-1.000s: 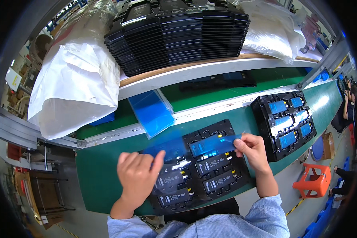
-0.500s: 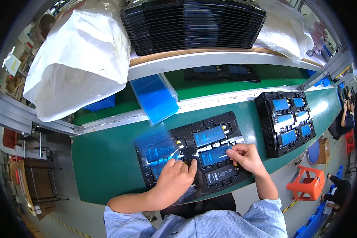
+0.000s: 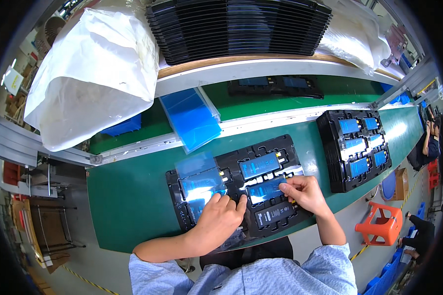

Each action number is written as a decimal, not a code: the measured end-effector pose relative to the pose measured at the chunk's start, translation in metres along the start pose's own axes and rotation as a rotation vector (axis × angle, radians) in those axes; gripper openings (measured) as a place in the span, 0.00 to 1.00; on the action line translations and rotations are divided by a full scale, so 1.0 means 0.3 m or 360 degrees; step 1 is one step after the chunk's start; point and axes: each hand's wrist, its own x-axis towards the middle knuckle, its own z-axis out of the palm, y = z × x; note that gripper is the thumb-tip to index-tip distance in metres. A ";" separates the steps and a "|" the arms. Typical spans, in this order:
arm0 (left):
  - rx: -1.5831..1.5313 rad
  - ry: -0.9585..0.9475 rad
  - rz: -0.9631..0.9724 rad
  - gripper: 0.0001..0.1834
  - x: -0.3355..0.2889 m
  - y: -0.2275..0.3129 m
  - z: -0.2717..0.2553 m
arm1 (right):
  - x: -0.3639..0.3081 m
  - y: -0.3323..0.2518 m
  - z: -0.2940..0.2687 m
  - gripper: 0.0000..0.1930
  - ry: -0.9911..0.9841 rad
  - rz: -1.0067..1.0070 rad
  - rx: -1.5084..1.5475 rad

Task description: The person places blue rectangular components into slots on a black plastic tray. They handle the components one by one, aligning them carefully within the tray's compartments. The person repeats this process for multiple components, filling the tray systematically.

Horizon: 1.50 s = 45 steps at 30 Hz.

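On the green bench lies a black moulded tray [image 3: 285, 147] with flat battery packs in its pockets. A clear blue film sheet [image 3: 194, 164] covers the tray's left part, sticking out past its far edge, and seems to stretch right under my hands. My right hand [image 3: 302, 194] pinches film at the right-middle battery [image 3: 263, 191]. My left hand [image 3: 219, 216] rests over the tray's middle, fingertips on the film, thumb spread apart. A greyer battery [image 3: 274, 215] sits nearest me on the right; a bluish battery [image 3: 260, 165] sits at the far right.
Right of the tray stands a stack of filled black trays [image 3: 357, 147]. Blue film sheets [image 3: 189, 118] lie across the bench's rear rail. Above, a shelf [image 3: 261, 66] carries stacked black trays [image 3: 238, 32] and a white bag [image 3: 93, 78]. An orange stool [image 3: 379, 223] stands right.
The film on the left of the tray has settled lower and its glare has shifted. Both hands stay almost where they were; the view has tilted slightly.
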 end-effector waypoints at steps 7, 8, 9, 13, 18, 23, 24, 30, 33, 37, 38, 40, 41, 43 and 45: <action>-0.0008 0.0032 0.0019 0.18 0.002 -0.001 0.012 | 0.000 -0.007 0.000 0.13 0.0019 -0.0016 -0.0047; -0.0006 0.0027 0.0032 0.20 0.005 0.001 0.009 | -0.001 -0.010 0.002 0.13 0.0027 -0.0023 -0.0051; -0.0005 0.0023 0.0044 0.21 0.008 0.005 0.005 | -0.003 -0.013 0.004 0.13 0.0034 -0.0030 -0.0055; 0.0008 0.0032 0.0093 0.25 0.017 0.005 0.009 | -0.004 -0.025 0.013 0.11 0.0060 -0.0043 -0.0123; -0.0019 0.0008 0.0071 0.25 0.015 0.011 0.018 | -0.003 -0.011 0.027 0.10 0.0178 -0.0177 -0.0319; 0.0019 0.0036 0.0107 0.25 0.018 0.012 0.024 | -0.024 -0.027 0.061 0.09 0.0393 -0.0463 -0.0787; 0.0030 0.0036 0.0106 0.25 0.016 0.012 0.025 | -0.028 -0.033 0.070 0.09 0.0420 -0.0529 -0.0951; -0.0487 0.0188 0.0014 0.22 0.010 0.011 -0.033 | -0.070 -0.065 0.067 0.10 0.0705 -0.0553 -0.1012; -0.0931 0.0438 0.0032 0.26 0.005 0.031 -0.125 | -0.117 -0.088 0.048 0.10 0.0208 -0.0309 -0.0516; -0.1223 0.0685 0.0151 0.30 -0.007 0.049 -0.129 | -0.160 -0.021 0.046 0.16 -0.0533 -0.0496 0.0145; -0.1279 0.0724 0.0165 0.29 -0.008 0.054 -0.127 | -0.173 -0.023 0.057 0.14 -0.0511 -0.0505 0.0305; -0.1421 0.0637 0.0008 0.32 -0.009 0.058 -0.141 | -0.209 0.002 0.091 0.12 -0.0369 -0.0235 0.0999; -0.1498 0.0623 -0.0088 0.34 -0.003 0.063 -0.157 | -0.219 0.015 0.090 0.10 -0.0298 -0.0287 0.0911; -0.1909 0.0480 -0.0258 0.40 -0.009 0.061 -0.154 | -0.233 0.024 0.079 0.08 -0.0158 -0.0390 0.0734; -0.2095 0.0416 -0.0325 0.41 -0.014 0.047 -0.135 | -0.240 -0.015 0.063 0.06 -0.0009 -0.0670 0.0440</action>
